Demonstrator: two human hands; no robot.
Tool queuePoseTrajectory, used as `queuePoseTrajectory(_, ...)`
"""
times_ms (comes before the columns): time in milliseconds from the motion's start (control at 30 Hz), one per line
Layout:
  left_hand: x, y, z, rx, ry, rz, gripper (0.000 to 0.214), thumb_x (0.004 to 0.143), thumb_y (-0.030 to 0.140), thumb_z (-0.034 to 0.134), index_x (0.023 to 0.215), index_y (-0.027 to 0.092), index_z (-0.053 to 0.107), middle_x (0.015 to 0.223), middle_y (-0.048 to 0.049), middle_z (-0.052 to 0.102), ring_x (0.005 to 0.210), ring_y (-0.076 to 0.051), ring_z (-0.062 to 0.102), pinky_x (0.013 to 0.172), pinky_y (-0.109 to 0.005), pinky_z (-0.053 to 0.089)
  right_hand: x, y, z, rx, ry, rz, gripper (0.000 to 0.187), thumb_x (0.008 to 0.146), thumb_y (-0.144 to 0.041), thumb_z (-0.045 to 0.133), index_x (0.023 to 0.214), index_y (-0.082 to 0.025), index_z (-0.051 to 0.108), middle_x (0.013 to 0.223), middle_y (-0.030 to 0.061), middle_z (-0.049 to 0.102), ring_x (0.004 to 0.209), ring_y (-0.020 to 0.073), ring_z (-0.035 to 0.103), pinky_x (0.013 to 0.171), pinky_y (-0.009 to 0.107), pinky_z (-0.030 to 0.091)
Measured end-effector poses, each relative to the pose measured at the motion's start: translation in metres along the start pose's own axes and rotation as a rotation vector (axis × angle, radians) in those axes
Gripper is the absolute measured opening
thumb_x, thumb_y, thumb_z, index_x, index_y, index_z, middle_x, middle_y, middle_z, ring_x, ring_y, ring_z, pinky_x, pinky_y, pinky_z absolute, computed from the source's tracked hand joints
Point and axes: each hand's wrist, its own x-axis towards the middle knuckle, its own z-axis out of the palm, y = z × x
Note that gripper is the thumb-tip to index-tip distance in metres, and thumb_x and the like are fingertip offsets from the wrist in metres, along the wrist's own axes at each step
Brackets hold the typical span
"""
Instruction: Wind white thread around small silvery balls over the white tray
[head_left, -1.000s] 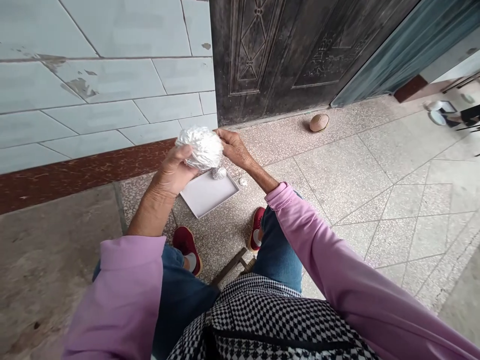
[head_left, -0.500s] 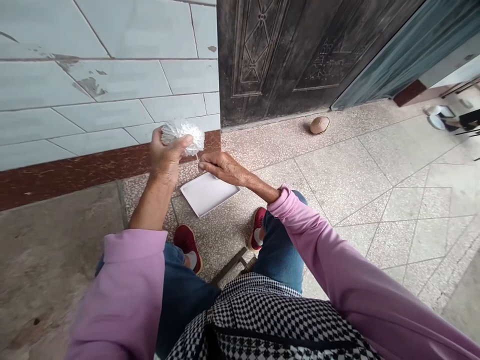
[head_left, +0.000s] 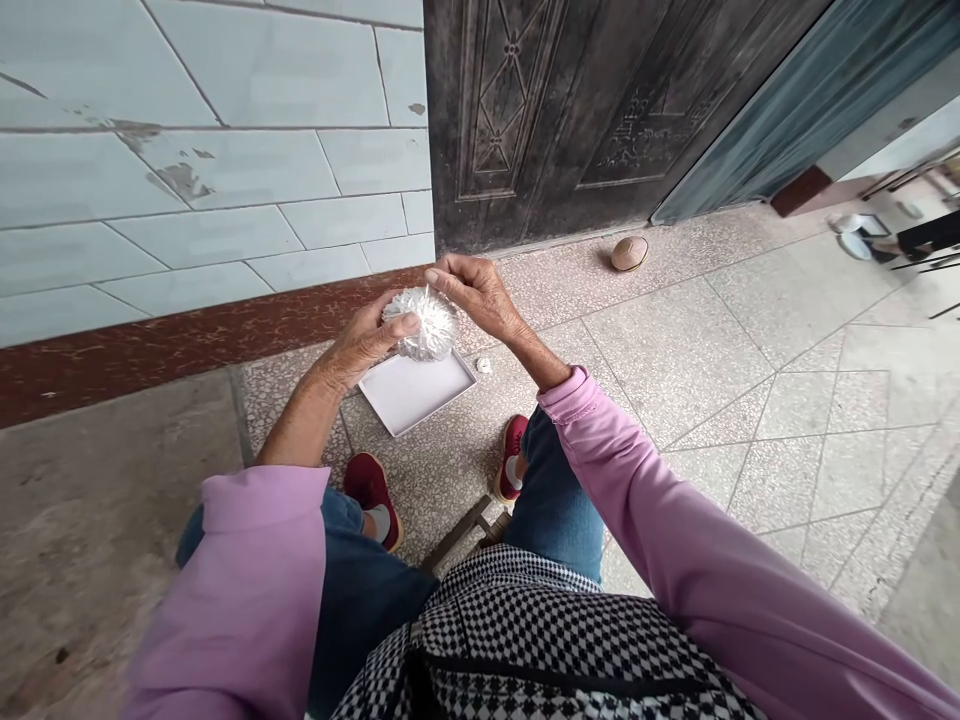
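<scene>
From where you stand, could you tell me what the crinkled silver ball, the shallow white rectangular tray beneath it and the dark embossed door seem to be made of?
The crinkled silver ball looks like aluminium foil: shiny, with sharp creases. The white tray looks like matte card, though plastic is possible. The dark door looks like embossed, painted metal, going by its worn sheen.

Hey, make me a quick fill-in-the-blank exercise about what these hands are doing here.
The left hand and right hand hold a crumpled ball of ____.
The ball is above a white tray with a ____ outline.
The shoes on the person's feet are ____.

Missing words: silver foil; rectangular; red.
</scene>
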Motion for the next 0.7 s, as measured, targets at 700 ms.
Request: queuePoseTrajectory(700,0.01,0.016,0.019,-0.358,0.094,-0.015,0.092,0.066,0.08,0.111,0.134,0.025,0.083,0.139,-0.0215,0.086,0.152,-0.056,0.078,0.119,-0.068,0.073,0.021,0.045,0.004,-0.041,-0.033,0.118,0.064,0.129,-0.057,0.085,0.083,-0.027,0.052,0.082,-0.0033,0.052,0.085,0.0196,0.05,0.083,0.033,0.044)
